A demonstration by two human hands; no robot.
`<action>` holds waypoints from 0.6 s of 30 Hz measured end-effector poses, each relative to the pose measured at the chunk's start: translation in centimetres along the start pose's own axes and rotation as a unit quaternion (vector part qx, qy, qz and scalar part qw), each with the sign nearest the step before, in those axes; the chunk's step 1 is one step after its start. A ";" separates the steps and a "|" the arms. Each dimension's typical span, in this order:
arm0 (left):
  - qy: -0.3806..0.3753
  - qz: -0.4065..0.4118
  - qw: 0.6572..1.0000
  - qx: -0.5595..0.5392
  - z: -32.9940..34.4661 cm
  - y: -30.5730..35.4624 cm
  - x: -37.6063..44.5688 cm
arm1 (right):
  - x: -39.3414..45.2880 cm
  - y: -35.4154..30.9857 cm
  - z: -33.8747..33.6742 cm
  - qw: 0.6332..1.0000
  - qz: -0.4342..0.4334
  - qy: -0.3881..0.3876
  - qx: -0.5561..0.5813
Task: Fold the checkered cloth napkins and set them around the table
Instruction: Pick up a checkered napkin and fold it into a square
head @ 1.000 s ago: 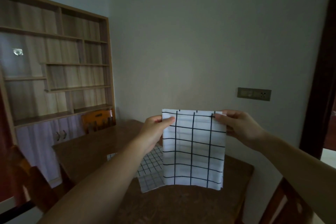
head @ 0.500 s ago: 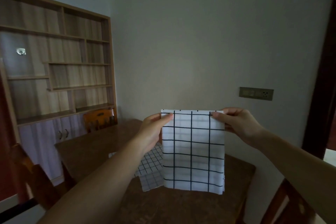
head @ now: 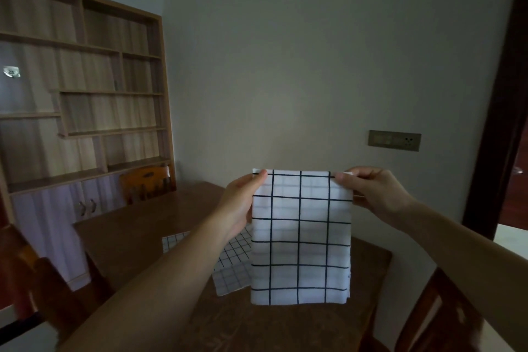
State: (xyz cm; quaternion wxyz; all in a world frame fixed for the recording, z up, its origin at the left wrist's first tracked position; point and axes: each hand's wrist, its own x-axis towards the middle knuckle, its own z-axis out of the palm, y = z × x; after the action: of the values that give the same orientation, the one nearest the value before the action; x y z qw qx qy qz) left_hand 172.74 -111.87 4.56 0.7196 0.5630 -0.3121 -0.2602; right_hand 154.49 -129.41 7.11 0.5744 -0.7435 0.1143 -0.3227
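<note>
A white napkin with a wide black grid (head: 300, 240) hangs folded and upright in the air above the wooden table (head: 128, 234). My left hand (head: 243, 203) pinches its top left corner and my right hand (head: 374, 194) pinches its top right corner. The napkin's lower edge hangs just above the tabletop. Behind it, a second napkin with a finer grid (head: 231, 266) lies flat on the table, partly hidden by my left forearm and the held napkin.
A wooden chair (head: 147, 183) stands at the table's far side, another chair (head: 34, 288) at the left, and a third chair (head: 440, 317) at the near right. A shelf unit (head: 80, 88) covers the left wall. A dark door frame (head: 503, 111) rises at right.
Both hands have held the napkin throughout. The cloth now hangs flatter and straighter, and its bottom edge is more even.
</note>
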 end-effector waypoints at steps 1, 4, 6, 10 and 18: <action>0.010 0.014 1.000 0.016 0.2 0.0 0.1 | -0.2 -0.1 -0.2 1.000 0.008 -0.012 0.002; 0.034 0.087 0.993 0.076 0.9 0.0 0.5 | -0.5 -0.7 -0.8 0.999 0.006 -0.028 -0.020; 0.022 0.126 0.987 0.102 1.5 0.3 0.6 | -0.5 -1.8 -0.8 0.988 -0.040 -0.010 -0.149; -0.047 0.169 0.971 0.160 3.1 0.9 0.4 | -0.2 -3.7 1.7 0.914 -0.138 -0.029 -0.381; -0.022 0.198 0.962 0.185 2.8 1.1 -0.4 | 0.4 -3.3 4.8 0.846 -0.270 0.017 -0.459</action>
State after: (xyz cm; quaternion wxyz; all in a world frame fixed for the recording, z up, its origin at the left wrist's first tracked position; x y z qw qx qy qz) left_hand 170.42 -113.08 6.01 0.6328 0.6079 -0.4755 -0.0624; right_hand 157.07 -124.81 9.62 0.0557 -0.9181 0.0541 -0.3886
